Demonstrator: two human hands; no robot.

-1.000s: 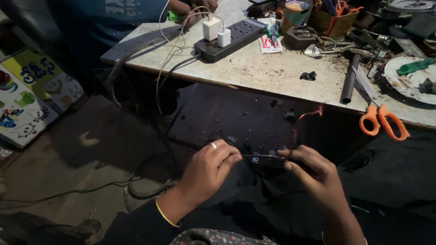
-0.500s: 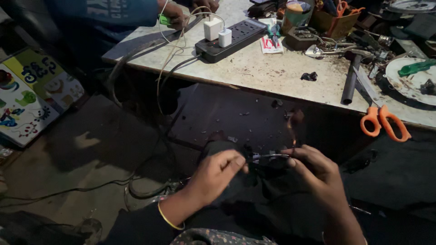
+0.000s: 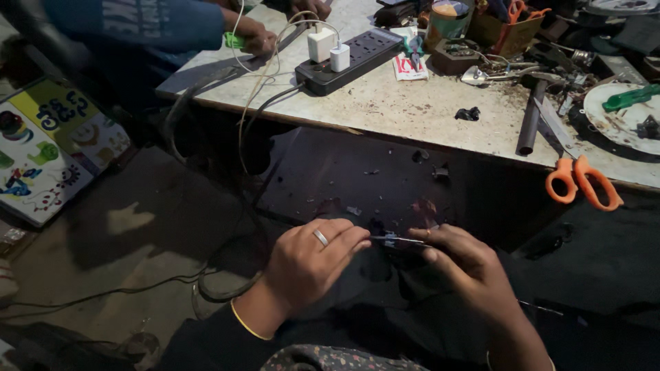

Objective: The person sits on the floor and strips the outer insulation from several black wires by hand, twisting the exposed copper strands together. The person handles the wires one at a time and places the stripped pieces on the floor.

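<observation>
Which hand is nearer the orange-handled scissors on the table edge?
Right. The right hand sits below and left of the orange-handled scissors; the left hand is farther left, pinching the other end of the thin wire.

We see orange handles on the scissors, a black power strip carrying two white chargers, and a pale, speckled worktop. A blue sleeve shows at the far side, near something bright green. The mat on the floor bears yellow, green and white cartoon patterns (blue touches too), and a green tool lies on a grey dish
</observation>
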